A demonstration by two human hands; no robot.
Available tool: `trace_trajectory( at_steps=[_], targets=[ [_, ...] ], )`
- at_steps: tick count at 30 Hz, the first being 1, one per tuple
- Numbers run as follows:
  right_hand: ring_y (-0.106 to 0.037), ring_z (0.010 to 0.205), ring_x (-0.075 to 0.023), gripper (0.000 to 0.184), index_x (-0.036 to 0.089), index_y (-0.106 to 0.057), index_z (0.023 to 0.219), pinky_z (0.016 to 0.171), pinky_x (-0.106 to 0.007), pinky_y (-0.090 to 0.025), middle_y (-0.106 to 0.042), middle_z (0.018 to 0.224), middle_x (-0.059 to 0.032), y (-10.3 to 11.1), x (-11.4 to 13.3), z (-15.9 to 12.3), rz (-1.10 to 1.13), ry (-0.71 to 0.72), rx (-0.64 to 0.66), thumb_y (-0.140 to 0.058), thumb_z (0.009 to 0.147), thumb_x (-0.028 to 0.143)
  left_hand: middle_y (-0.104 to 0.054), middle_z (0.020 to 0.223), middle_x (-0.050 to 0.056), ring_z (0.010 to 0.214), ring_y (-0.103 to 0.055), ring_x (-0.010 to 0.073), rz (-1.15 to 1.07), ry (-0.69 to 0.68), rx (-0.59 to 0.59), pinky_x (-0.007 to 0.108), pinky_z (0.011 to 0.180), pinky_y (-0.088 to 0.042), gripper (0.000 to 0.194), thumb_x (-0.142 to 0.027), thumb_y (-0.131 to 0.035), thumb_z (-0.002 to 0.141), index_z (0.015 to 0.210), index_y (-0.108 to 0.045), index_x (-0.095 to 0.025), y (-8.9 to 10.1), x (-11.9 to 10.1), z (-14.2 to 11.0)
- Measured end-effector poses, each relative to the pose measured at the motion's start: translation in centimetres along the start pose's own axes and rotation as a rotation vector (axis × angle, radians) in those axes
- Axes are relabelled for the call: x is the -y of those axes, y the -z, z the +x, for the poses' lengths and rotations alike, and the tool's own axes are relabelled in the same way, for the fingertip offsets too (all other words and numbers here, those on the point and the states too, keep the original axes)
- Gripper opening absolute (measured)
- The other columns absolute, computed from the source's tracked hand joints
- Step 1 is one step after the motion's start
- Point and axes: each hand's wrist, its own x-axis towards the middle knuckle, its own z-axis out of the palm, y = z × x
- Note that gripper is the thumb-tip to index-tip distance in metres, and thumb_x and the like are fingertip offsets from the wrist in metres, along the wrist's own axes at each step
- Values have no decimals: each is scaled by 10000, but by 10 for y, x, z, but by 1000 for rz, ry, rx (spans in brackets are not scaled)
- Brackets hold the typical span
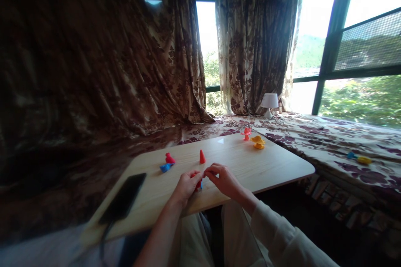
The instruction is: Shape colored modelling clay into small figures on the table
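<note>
Near the front edge of the pale wooden table (232, 162), my left hand (187, 185) is closed around a small red piece with some blue on it (198, 184); the fingers hide most of its shape. Close beside it, my right hand (221, 177) has its thumb and fingertips pinched together by the top of that piece. Whatever is in the pinch is too small to make out. Just beyond my hands a red cone (202, 157) stands upright. To the left lie a red figure (169, 158) and a blue piece (166, 167), close together.
A black phone (125, 196) with a cable lies on the table's left. Toward the far right stand a pink figure (246, 133) and a yellow piece (258, 142). A blue and yellow toy (360, 158) rests on the flowered cover, with a white lamp (270, 102) farther back.
</note>
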Motion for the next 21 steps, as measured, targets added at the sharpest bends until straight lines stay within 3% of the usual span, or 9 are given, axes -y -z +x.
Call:
trace_trajectory(
  at_steps=[7,11,15,17,21],
  targets=[
    [-613,896,-172,225,162,-578,1092,777,-367,-523,-607,1089,-63,1,-8,3,-114,-62,66,-523,922,299,-602,1109,71,920,-609,191,-76,29,-66,395,773,-524,306,-333,-545,869,1120,-557,-158,3,5,1],
    [-603,941,-188,255,169,-562,1130,804,-390,-514,-585,1140,-72,9,-15,0,-156,-67,86,-531,917,304,-604,1102,71,910,-610,188,-143,43,-82,391,767,-524,309,-342,-538,872,1119,-556,-157,6,5,0],
    [-576,1012,-205,186,174,-611,1060,887,-415,-463,-610,1116,-68,11,-7,-1,-107,-39,8,-559,894,240,-610,1078,66,888,-612,180,-217,40,-52,379,751,-526,297,-339,-540,871,1102,-563,-154,3,4,-2],
    [-578,1011,-196,145,186,-659,980,913,-369,-443,-643,1053,-64,9,1,-1,-40,-25,-59,-574,863,170,-615,1056,62,864,-614,172,-257,33,-32,367,734,-529,285,-336,-539,872,1089,-566,-152,0,3,-3],
    [-624,872,-169,112,194,-696,837,815,-294,-479,-672,892,-45,1,13,1,124,-12,-156,-597,816,144,-624,978,45,778,-612,143,-342,23,-4,322,667,-530,258,-336,-533,877,1045,-575,-145,-3,1,-7]
  ],
)
